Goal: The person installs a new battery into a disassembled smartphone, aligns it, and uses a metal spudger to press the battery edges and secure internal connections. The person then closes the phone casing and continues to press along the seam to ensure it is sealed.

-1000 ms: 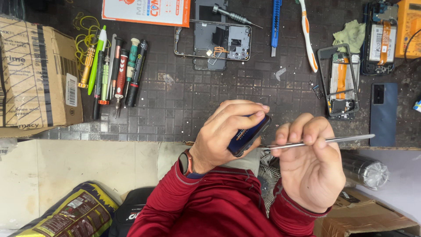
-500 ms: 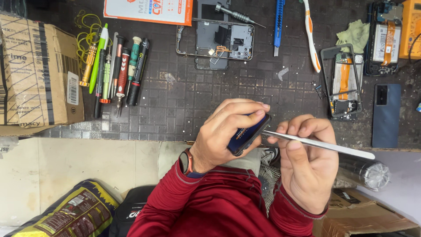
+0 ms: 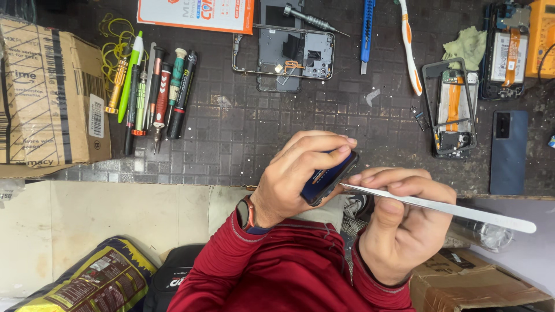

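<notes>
While left hand (image 3: 292,176) clamps phone (image 3: 328,178) | right hand (image 3: 399,222) pinches tweezers (image 3: 439,207) at its edge

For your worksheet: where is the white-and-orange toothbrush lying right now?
In the head view the toothbrush lies near the top of the dark work mat, right of centre, between the blue utility knife and the green cloth.

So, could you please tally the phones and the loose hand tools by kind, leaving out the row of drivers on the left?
Opened phones: 3
Held phone: 1
Blue phone back: 1
Tweezers: 1
Toothbrush: 1
Utility knife: 1
Screwdriver: 1
Total: 9
</notes>
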### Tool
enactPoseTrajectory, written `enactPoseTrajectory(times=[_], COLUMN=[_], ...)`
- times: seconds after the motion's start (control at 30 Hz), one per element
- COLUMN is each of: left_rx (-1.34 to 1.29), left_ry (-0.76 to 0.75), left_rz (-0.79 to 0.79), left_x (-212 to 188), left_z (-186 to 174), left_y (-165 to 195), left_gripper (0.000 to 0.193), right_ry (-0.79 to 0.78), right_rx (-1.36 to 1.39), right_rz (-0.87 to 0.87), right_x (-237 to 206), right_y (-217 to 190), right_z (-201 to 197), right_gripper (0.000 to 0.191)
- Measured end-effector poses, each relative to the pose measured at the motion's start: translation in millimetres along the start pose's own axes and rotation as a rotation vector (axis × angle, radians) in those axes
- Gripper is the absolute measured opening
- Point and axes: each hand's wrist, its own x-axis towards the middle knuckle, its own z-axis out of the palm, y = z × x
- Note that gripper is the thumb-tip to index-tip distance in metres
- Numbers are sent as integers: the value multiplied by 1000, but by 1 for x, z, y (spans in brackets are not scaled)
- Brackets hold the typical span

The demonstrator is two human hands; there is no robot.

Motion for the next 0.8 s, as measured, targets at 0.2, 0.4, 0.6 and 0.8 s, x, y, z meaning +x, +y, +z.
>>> enactPoseTrajectory(times=[0.2,0.4,0.6,0.8], left_rx=[7,5,0,10], left_ry=[12,9,12,-10], left_rz=[9,9,7,17], left_x=[-1,-1,-2,-3], left_z=[-1,0,0,1], left_y=[0,0,0,-2], left_gripper=[49,49,50,52], right_ry=[-2,-34,-77,-155], right_rx=[-3,-22,-20,-54], right_rz=[-32,-28,-4,-6], right_x=[3,3,7,14], right_y=[-2,-6,-8,-19], right_z=[5,4,3,-1], right_gripper=[32,31,28,21])
